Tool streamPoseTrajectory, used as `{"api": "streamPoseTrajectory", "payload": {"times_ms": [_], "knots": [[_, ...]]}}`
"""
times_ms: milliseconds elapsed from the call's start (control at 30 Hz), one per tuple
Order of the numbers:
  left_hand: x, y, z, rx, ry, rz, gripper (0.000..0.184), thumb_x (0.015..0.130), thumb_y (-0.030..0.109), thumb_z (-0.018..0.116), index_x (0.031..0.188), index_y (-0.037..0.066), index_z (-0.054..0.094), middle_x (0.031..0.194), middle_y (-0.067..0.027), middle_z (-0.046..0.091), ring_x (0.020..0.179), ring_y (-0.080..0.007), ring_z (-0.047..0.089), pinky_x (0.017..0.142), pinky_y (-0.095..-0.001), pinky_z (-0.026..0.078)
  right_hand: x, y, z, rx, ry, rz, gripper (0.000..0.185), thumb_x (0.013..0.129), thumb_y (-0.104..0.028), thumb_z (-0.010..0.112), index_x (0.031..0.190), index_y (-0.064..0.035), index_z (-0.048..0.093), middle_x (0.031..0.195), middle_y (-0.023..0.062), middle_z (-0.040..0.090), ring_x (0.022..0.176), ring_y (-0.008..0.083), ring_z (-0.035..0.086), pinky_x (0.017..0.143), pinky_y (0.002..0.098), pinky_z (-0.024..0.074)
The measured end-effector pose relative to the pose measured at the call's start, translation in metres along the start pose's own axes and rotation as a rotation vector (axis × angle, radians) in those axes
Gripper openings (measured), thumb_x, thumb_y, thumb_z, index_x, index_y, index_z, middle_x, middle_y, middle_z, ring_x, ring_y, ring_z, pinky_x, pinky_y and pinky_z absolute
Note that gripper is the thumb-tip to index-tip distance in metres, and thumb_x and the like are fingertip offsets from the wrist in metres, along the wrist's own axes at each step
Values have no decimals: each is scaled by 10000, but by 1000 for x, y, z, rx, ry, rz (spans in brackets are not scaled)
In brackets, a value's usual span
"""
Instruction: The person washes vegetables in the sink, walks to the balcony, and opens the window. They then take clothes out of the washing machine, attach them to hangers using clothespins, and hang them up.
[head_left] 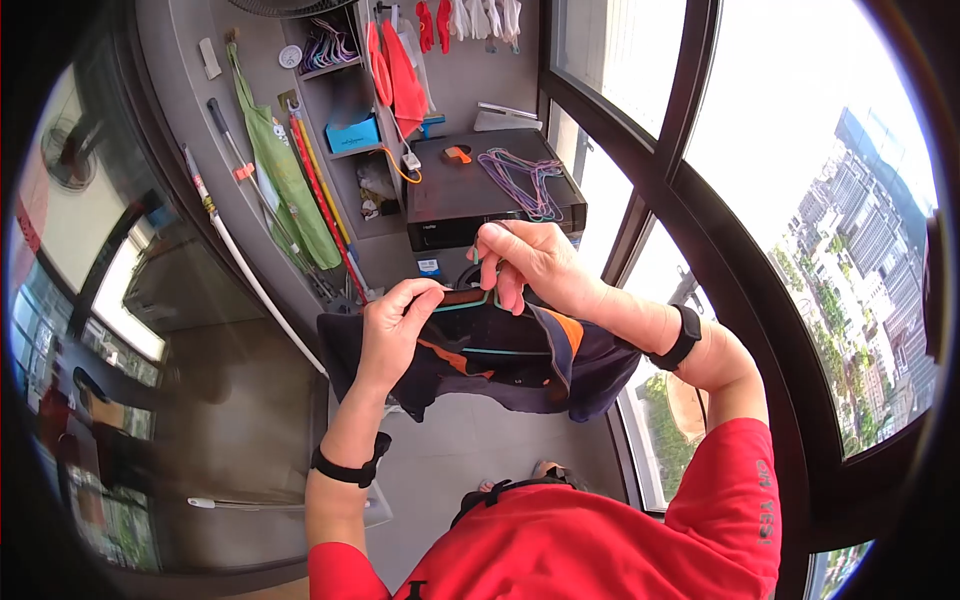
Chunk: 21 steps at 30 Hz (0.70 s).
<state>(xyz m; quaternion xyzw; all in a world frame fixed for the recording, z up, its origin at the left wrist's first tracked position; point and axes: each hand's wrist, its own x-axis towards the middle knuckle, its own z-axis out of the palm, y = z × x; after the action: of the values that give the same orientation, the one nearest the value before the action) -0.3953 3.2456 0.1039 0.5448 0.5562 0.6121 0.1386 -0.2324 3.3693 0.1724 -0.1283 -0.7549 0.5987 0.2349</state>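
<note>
A dark garment with orange panels (480,375) hangs below my two hands, its collar opening facing up. Inside it shows a thin teal hanger (500,351), whose upper part rises through the neck. My left hand (398,325) pinches the collar edge on the left side. Higher and to the right, my right hand (528,262) has its fingers closed around the top of the hanger, with the hook mostly hidden by the fingers.
Behind the garment stands a black washing machine (430,235) with purple hangers (525,180) and an orange item (457,154) on top. Shelves and poles line the left wall, beside a green cloth (285,175). Tall windows (800,200) run along the right.
</note>
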Motion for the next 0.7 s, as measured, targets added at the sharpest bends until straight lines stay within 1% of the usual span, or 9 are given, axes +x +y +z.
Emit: {"api": "streamPoseTrajectory", "payload": {"times_ms": [133,200,233,333,400,467,500,600,700], "knots": [[1,-9,4,-66,87,16,195,883,167,557,911,-17,617,868,-41,646,812,-85,569,769,-219,433,-13,-3,-18,-2,18,-26,378,953,-316,390,860,20,536,649,46,582,471,77,555,426,200,456],[5,3,5,-49,-216,160,319,907,255,511,1078,-10,560,1018,-104,624,972,-161,573,857,-278,423,-19,-6,-25,7,39,-11,384,940,-340,414,848,12,536,637,45,575,472,85,557,424,212,449],[4,5,10,-115,-283,255,475,911,338,479,1240,-2,430,1188,-149,540,1128,-222,499,925,-327,389,-21,-7,-27,15,38,-4,388,934,-352,426,842,8,537,631,45,571,472,89,558,423,218,446],[16,9,-15,36,-191,124,558,898,354,496,1312,18,333,1263,-153,479,1175,-247,459,929,-339,383,-28,-6,-37,-19,72,6,379,934,-343,431,851,10,542,623,37,563,465,83,549,422,211,441],[19,-9,-40,557,-392,102,457,873,292,529,1244,38,448,1190,-140,528,1094,-277,511,895,-315,408,-32,-3,-48,15,92,1,366,934,-330,436,853,10,546,623,27,561,452,67,532,414,191,432],[15,-33,-49,631,-542,-52,310,853,193,553,1124,42,559,1057,-122,602,996,-240,571,859,-297,418,-36,-2,-57,12,103,38,360,934,-324,438,842,6,547,623,26,561,442,63,524,404,191,428],[15,-26,-46,494,-538,-198,251,840,170,571,1048,35,605,950,-93,637,858,-189,597,789,-275,442,-37,2,-61,10,100,36,358,934,-322,439,839,6,547,622,27,561,439,63,522,401,191,426],[14,-31,-48,389,-625,-288,237,824,156,594,1018,21,617,896,-87,644,791,-148,584,746,-262,447,-37,12,-73,-16,109,23,355,935,-316,438,832,5,548,618,28,561,433,61,515,393,190,419],[13,-40,-45,343,-523,-275,234,781,94,630,999,9,620,865,-74,647,797,-128,581,710,-252,445,-39,16,-82,-70,147,20,357,939,-308,432,822,8,550,612,31,566,434,58,508,396,188,411]]}}
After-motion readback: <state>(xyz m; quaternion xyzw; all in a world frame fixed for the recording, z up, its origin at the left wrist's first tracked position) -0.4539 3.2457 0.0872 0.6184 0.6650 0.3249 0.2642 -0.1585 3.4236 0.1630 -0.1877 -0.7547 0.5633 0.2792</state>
